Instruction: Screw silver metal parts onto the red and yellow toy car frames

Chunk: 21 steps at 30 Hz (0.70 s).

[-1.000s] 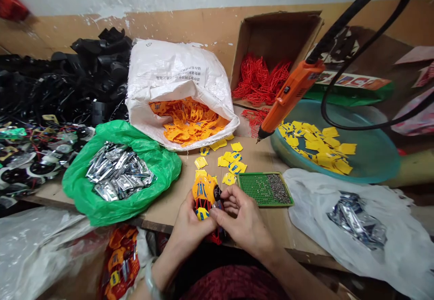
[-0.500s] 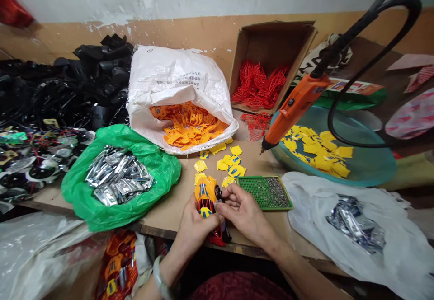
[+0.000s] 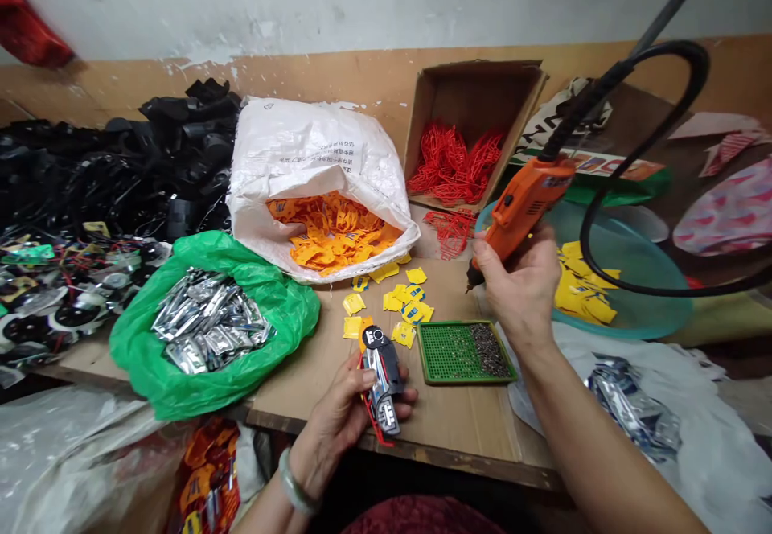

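My left hand [image 3: 343, 401] is closed round a toy car [image 3: 381, 381] near the front edge of the table. The car is turned on its side, showing a silver side panel, grey-black parts and some red frame. To the right, my right hand [image 3: 523, 285] is wrapped round the orange electric screwdriver [image 3: 519, 206], which hangs from a black cable and points down to the left. Between the hands sits a green tray [image 3: 446, 353] with small screws [image 3: 491, 349] at its right end. Several yellow pieces [image 3: 410, 301] lie behind the car.
A white sack [image 3: 314, 144] of orange shells stands at the back. On the left are a green bag [image 3: 295, 309] of silver parts and black parts [image 3: 193, 188]. A cardboard box [image 3: 482, 88] holds red frames. At right are a blue-green basin [image 3: 657, 309] and a white plastic bag [image 3: 717, 429].
My right hand has left the car and taken hold of the screwdriver. My left hand keeps the car, now rolled onto its side. The view has tilted up slightly.
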{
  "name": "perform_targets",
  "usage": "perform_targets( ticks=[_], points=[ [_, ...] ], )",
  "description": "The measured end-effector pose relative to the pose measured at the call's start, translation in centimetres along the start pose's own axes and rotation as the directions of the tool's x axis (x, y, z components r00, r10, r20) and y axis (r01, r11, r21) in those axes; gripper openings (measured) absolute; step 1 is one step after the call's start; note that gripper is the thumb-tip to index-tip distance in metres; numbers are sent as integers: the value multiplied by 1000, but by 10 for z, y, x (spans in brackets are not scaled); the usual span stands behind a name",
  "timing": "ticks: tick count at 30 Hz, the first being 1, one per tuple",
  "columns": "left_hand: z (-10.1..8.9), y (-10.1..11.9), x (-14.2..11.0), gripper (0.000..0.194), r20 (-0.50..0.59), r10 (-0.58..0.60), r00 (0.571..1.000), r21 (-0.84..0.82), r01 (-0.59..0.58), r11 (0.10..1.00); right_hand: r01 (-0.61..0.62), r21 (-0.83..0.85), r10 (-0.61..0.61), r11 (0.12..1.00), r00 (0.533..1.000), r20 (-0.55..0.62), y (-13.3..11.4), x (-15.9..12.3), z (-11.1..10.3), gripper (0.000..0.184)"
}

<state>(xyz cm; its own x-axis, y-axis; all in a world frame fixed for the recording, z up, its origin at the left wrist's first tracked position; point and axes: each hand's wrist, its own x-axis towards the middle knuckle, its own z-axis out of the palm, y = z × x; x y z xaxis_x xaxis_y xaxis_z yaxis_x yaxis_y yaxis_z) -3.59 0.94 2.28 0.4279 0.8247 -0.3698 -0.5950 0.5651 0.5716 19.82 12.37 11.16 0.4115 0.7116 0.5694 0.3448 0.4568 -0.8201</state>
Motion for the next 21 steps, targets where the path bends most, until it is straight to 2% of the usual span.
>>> perform_targets(
  ticks=[3, 7, 9, 12, 17, 19, 21],
  points=[
    [0, 1, 3, 47, 15, 16, 1000, -8, -16, 1000, -49, -31, 51, 998, 996, 76, -4, -4, 4, 36],
    [2, -3, 5, 46, -25, 50, 998, 11, -49, 999, -207, 134, 176, 969, 961, 212, -25, -22, 9, 32],
    [3, -7, 5, 46, -68, 60, 996, 27, -58, 998, -291, 258, 231, 921, 943, 240, -40, -33, 16, 34],
    [5, -12, 5, 47, -124, 57, 991, 47, -51, 998, -411, 423, 293, 808, 902, 317, -62, -47, 27, 27],
    [4, -14, 8, 51, -136, 56, 989, 60, -48, 997, -518, 554, 254, 652, 837, 484, -77, -63, 39, 25],
    [0, -14, 8, 49, -112, 56, 992, 42, -51, 998, -525, 568, 234, 634, 830, 507, -75, -67, 40, 23],
    [-4, -13, 5, 46, -52, 64, 997, -7, -65, 998, -503, 566, 224, 653, 842, 491, -71, -69, 39, 22]
  ],
)
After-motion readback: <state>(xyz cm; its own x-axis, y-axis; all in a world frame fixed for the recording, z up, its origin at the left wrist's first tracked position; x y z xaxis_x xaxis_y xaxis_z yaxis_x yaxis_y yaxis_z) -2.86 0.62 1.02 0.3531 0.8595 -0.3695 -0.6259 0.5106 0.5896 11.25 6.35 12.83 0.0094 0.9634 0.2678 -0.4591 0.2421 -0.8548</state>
